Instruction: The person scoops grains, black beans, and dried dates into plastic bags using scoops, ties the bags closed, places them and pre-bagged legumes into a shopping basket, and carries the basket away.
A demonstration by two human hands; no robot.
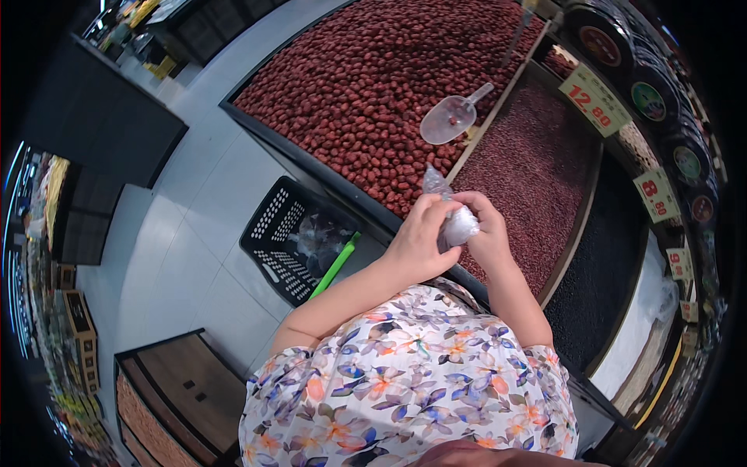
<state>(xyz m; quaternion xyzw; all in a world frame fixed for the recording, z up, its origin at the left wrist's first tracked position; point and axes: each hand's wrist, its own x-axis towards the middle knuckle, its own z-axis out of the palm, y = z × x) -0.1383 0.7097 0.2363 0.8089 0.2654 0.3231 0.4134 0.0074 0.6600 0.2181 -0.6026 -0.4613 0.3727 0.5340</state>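
Both of my hands are around a small clear plastic bag with something whitish in its lower part. Its twisted upper end points up and away, over the edge of the bins. My left hand grips the bag from the left, and my right hand holds it from the right. Just beyond them lie red dried jujubes in a large bin and small dark red beans in the bin beside it. A clear plastic scoop rests on the jujubes, with a jujube visible in it.
A black shopping basket with a green handle stands at the left against the bin, with plastic bags inside. A bin of black grains lies to the right. Price signs and round jars line the far right. A wooden display case stands at lower left.
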